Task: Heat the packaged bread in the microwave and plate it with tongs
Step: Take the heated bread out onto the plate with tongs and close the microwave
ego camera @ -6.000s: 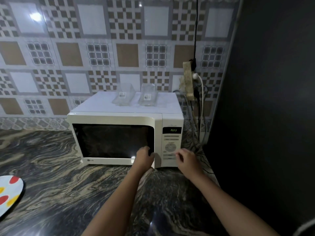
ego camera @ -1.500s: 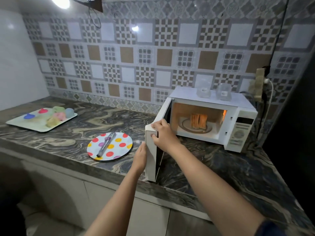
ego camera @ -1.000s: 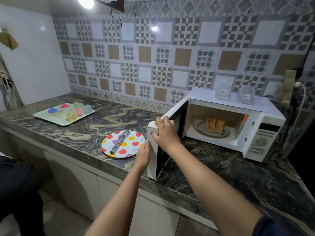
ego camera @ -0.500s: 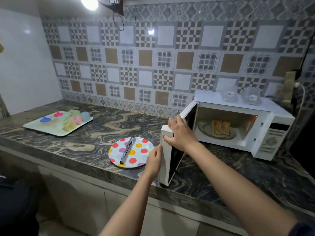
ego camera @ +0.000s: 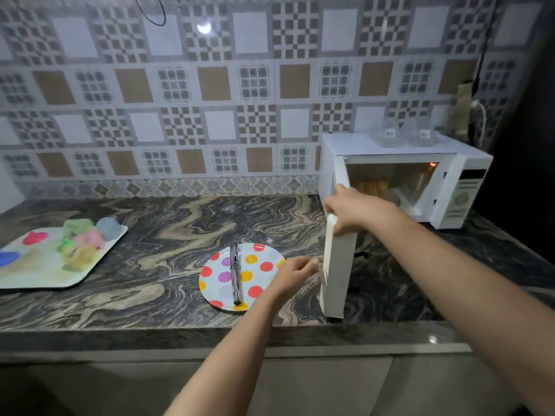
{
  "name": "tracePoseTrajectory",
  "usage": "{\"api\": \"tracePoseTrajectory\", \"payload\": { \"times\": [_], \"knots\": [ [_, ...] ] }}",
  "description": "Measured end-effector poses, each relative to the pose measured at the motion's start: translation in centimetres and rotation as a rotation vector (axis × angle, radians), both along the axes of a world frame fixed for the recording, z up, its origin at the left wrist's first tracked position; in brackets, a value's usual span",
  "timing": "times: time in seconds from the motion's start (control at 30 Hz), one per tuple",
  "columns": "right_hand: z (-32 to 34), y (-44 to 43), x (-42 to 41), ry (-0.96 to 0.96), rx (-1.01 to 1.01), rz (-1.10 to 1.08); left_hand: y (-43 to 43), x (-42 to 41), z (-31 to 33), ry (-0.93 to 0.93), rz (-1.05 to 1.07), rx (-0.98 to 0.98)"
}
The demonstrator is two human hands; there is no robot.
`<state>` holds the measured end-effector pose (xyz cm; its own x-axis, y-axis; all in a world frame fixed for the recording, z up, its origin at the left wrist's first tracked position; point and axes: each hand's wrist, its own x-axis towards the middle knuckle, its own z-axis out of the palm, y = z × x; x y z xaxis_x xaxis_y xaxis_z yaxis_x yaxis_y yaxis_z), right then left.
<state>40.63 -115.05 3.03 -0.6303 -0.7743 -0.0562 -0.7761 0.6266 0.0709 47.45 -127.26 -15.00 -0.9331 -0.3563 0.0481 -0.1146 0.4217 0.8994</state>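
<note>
Two bare hands are busy at the microwave [ego camera: 402, 145], which is standing at the right end of the tabletop [ego camera: 168, 223] with its cavity lit. The right hand [ego camera: 357, 211] is gripping the top edge of the microwave door [ego camera: 336, 274], its fingers curled over that edge. The door is hanging wide open and jutting out toward the tabletop's front edge. The left hand [ego camera: 295, 271] is hovering low, just beside the door and over the right rim of the spotted plate [ego camera: 220, 291]. Its fingers are lying loosely curled and holding nothing; the blur is hiding whether they are touching the door. The bread [ego camera: 375, 186] is sitting inside the microwave as upright slices, partly hidden behind the right hand. The tongs [ego camera: 235, 274] are lying across the middle of the plate, running front to back. Both clear containers [ego camera: 387, 135] are sitting on the microwave's top. Well to the left, a pale tray [ego camera: 39, 277] is carrying small colourful pieces.
</note>
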Motion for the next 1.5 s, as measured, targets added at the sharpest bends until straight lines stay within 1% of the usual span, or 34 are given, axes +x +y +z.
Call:
{"api": "tracePoseTrajectory", "payload": {
  "times": [0.07,0.13,0.27,0.33,0.4,0.47,0.53,0.6,0.67,0.73,0.83,0.87,1.03,1.23,1.33,1.4,1.5],
  "knots": [
    [0.2,-1.8,0.7,0.036,0.099,-0.015,-2.5,0.8,0.7,0.020,0.060,-0.076],
    [-0.1,-4.0,1.3,0.042,0.157,0.014,-5.4,1.8,0.9,0.026,0.143,-0.087],
    [-2.9,-9.1,2.0,-0.039,0.147,0.089,-11.5,5.0,-0.3,-0.017,0.385,-0.071],
    [-5.4,-11.6,1.8,-0.118,0.113,0.086,-14.2,6.5,-1.5,-0.047,0.503,-0.071],
    [-8.7,-13.4,1.3,-0.239,0.080,0.046,-16.6,8.0,-3.0,-0.081,0.608,-0.027],
    [-12.5,-14.3,0.6,-0.374,0.035,-0.039,-18.3,9.2,-4.6,-0.089,0.689,0.018],
    [-16.3,-14.5,-0.2,-0.470,-0.045,-0.153,-19.4,9.9,-6.0,-0.106,0.731,0.034],
    [-19.7,-14.5,-1.2,-0.522,-0.175,-0.283,-20.1,10.0,-7.3,-0.143,0.752,0.014],
    [-22.2,-14.5,-2.0,-0.577,-0.323,-0.467,-20.9,9.6,-8.6,-0.175,0.759,0.023],
    [-23.7,-14.5,-2.6,-0.611,-0.436,-0.557,-21.1,9.0,-9.3,-0.178,0.755,0.054],
    [-24.7,-15.3,-3.3,-0.618,-0.539,-0.589,-21.4,7.8,-9.8,-0.140,0.688,0.139],
    [-24.8,-15.5,-3.4,-0.605,-0.555,-0.591,-21.4,7.5,-10.0,-0.139,0.669,0.134],
    [-26.5,-15.9,-3.8,-0.593,-0.688,-0.640,-21.6,7.1,-10.9,-0.178,0.625,-0.037],
    [-27.9,-15.6,-2.9,-0.582,-0.796,-0.696,-21.1,6.9,-10.9,-0.222,0.652,-0.100],
    [-28.3,-15.3,-2.6,-0.593,-0.872,-0.697,-20.4,7.1,-10.9,-0.211,0.677,-0.132],
    [-28.5,-15.1,-2.5,-0.619,-0.937,-0.698,-20.0,7.1,-10.8,-0.176,0.706,-0.099],
    [-28.5,-15.0,-2.3,-0.664,-1.015,-0.708,-19.2,7.0,-10.4,-0.124,0.732,0.029]
  ]
}}
